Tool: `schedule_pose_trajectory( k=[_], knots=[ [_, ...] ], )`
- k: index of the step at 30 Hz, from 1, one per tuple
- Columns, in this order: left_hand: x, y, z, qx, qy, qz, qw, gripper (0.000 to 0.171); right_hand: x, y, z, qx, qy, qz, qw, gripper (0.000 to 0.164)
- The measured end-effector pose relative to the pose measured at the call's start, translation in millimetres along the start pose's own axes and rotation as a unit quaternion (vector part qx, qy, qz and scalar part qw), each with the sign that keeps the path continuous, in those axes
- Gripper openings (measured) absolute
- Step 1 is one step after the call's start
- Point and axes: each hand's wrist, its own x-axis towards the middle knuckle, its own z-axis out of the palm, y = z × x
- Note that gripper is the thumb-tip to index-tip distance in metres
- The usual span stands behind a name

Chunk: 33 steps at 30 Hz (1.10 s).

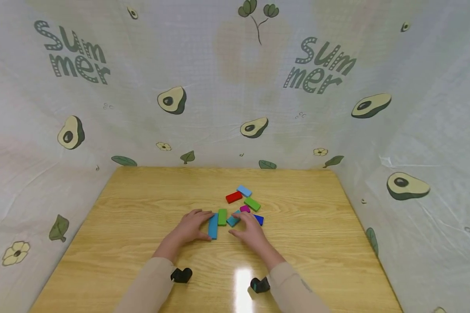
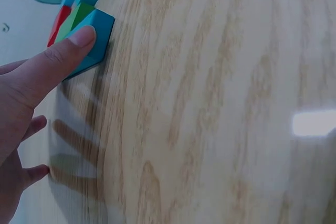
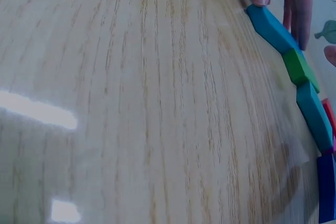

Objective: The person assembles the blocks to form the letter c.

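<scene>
My left hand (image 1: pixel 189 227) grips a long blue block (image 1: pixel 213 227) by its ends, the thumb at the near end and the fingers at the far one. In the left wrist view the thumb presses on that block (image 2: pixel 101 35). Against its right side lies a green block (image 1: pixel 222 217). My right hand (image 1: pixel 252 230) hovers with thumb and fingers apart around a teal block (image 1: pixel 232 220); whether a fingertip touches it is unclear. A magenta block (image 1: pixel 244 209) and a dark blue block (image 1: pixel 260 220) are partly hidden behind the right hand.
Behind the hands lie a red block (image 1: pixel 233 197), a light blue block (image 1: pixel 244 190) and a second green block (image 1: pixel 252 204). The wooden table (image 1: pixel 317 243) meets a printed curtain (image 1: pixel 211 143) at the back and sides. Black wrist cameras sit at both cuffs.
</scene>
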Motion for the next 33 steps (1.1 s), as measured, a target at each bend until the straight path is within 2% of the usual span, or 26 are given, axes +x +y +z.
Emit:
schedule_pose_trajectory(
  k=[8,18,24,33],
  knots=[
    [11.0,4.3,-0.2,-0.004,0.000,0.002,1.0000,0.084,12,2,-3,-0.027,0.003,-0.009,1.000,0.052],
    [25.2,8.5,-0.1,-0.006,-0.005,0.003,1.0000,0.084,25,5,-6,-0.053,-0.026,-0.003,0.998,0.049],
    [29.8,12.8,-1.6,-0.023,0.000,0.002,0.9997,0.084,33,6,-9,-0.062,-0.037,-0.001,0.997,0.046],
    [33.3,11.3,0.4,-0.071,-0.005,0.011,0.9974,0.087,44,10,-10,-0.131,-0.066,0.010,0.989,0.049]
  ],
)
